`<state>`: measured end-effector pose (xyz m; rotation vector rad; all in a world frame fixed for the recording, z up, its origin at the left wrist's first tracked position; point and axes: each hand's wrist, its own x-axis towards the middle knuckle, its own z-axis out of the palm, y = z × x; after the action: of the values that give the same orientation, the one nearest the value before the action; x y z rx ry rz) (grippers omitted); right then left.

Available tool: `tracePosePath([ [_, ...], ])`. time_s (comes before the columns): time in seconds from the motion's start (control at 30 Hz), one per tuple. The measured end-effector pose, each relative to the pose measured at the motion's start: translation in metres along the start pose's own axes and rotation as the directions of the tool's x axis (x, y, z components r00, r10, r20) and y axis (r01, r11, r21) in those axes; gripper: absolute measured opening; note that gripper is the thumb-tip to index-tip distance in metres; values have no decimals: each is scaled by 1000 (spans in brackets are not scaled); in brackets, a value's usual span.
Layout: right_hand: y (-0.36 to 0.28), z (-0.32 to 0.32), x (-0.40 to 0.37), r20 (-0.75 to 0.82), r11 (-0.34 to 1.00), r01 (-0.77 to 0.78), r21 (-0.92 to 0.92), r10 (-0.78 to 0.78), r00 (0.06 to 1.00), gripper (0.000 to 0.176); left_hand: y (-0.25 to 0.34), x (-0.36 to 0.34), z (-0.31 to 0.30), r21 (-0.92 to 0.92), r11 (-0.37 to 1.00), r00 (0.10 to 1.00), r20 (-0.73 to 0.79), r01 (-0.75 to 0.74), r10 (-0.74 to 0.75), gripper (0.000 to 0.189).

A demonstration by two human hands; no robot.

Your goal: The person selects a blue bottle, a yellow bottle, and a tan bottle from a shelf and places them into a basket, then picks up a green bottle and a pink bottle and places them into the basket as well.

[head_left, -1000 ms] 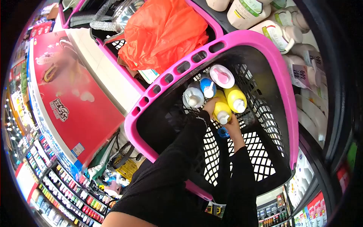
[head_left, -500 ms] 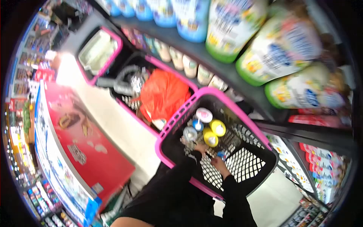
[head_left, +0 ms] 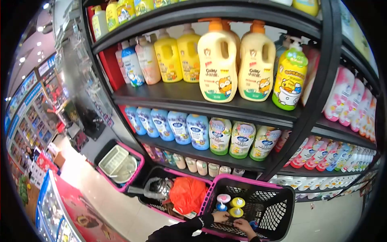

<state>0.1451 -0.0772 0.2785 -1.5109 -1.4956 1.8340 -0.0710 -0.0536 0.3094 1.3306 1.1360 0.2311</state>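
My left hand (head_left: 220,216) is over the near-left part of a black basket with a pink rim (head_left: 288,187), beside several pump bottles. Its fingers are bent and point right; what they hold, if anything, does not show. To the right, my right hand (head_left: 243,226) hangs over the same basket with curled fingers pointing left, their tips hidden or too small to read. Among the bottle tops are a pink-and-white one (head_left: 223,198), a blue one (head_left: 221,207), and two yellow ones, the rear (head_left: 238,202) and the front (head_left: 236,212). A small blue item (head_left: 253,224) lies right of my right hand.
Dark shelves (head_left: 258,111) rise ahead, carrying large cream pump bottles (head_left: 217,64), yellow bottles (head_left: 167,58) and blue bottles (head_left: 177,127). Left of the basket stand another basket with a red plastic bag (head_left: 187,195) and one with pale trays (head_left: 115,161). A red display counter (head_left: 76,201) stands left.
My view has tilted up, bringing the upper shelves into sight and the baskets lower in the picture. Both hands are still at the basket, and the left now lies closer to the yellow tops.
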Motion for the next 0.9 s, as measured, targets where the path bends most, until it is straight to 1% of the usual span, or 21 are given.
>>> tracePosePath([
  [0.07, -11, 13, -16, -54, 999, 29, 18, -28, 998, 29, -16, 1, -12, 229, 963, 989, 41, -144, 139, 39],
  [0.13, -17, 25, -29, -68, 991, 53, 124, -45, 997, 28, -5, -13, -21, 295, 936, 982, 65, -190, 179, 40],
  [0.2, -21, 33, -46, -94, 988, 58, 146, -44, 995, 30, 4, -23, -24, 412, 883, 972, 157, -225, 174, 41],
  [0.23, -22, 36, -54, -96, 987, 49, 156, -34, 995, 33, 8, -25, -25, 476, 837, 955, 241, -271, 172, 42],
  [0.27, -21, 37, -59, -93, 986, 38, 163, -23, 995, 35, 8, -28, -23, 483, 828, 951, 250, -283, 179, 42],
  [0.3, -19, 40, -62, -106, 986, 44, 164, -26, 994, 35, 4, -32, -17, 493, 799, 937, 234, -344, 260, 43],
  [0.33, -16, 42, -66, -149, 988, 154, -32, -157, 976, 36, 1, -36, -12, 502, 765, 915, 218, -403, 339, 44],
  [0.37, -13, 45, -70, -168, 941, 248, -230, -289, 942, 38, -2, -38, -7, 478, 763, 900, 254, -435, 354, 44],
  [0.4, -14, 50, -77, -182, 941, 249, -230, -293, 939, 38, 3, -47, -2, 483, 754, 895, 265, -445, 358, 44],
  [0.47, -21, 60, -96, -256, 921, 196, -336, -290, 922, 30, 14, -67, 9, 335, 867, 909, 325, -370, 263, 45],
  [0.5, -23, 69, -106, -273, 923, 192, -335, -290, 917, 30, 10, -72, 14, 357, 824, 874, 381, -440, 301, 42],
  [0.53, -25, 79, -115, -304, 948, 187, -258, -263, 916, 30, 4, -76, 20, 360, 816, 867, 394, -452, 306, 42],
  [0.57, -26, 88, -124, -334, 966, 185, -179, -237, 912, 29, -2, -80, 26, 411, 769, 848, 427, -490, 313, 41],
  [0.6, -25, 96, -131, -352, 966, 191, -175, -242, 904, 29, -4, -86, 27, 461, 715, 830, 461, -525, 313, 40],
  [0.63, -24, 106, -138, -351, 964, 179, -196, -239, 905, 29, -5, -92, 29, 400, 723, 796, 499, -562, 343, 40],
  [0.67, -22, 122, -144, -350, 964, 166, -209, -232, 908, 29, -8, -99, 30, 413, 714, 791, 516, -566, 329, 40],
  [0.73, -32, 150, -166, -358, 973, 166, -157, -213, 909, 30, -6, -124, 32, 602, 635, 821, 563, -484, 92, 41],
  [0.77, -37, 160, -174, -329, 969, 188, -159, -232, 915, 31, -3, -140, 27, 605, 536, 781, 596, -589, 186, 46],
  [0.8, -38, 171, -179, -295, 964, 210, -162, -251, 922, 31, -10, -147, 26, 608, 530, 779, 601, -591, 179, 46],
  [0.87, -32, 191, -175, -268, 965, 201, -165, -240, 933, 32, -24, -159, 19, 643, 448, 767, 618, -620, 174, 52],
  [0.9, -32, 201, -174, -236, 967, 185, -176, -224, 946, 32, -27, -160, 15, 640, 447, 744, 662, -625, 94, 52],
])
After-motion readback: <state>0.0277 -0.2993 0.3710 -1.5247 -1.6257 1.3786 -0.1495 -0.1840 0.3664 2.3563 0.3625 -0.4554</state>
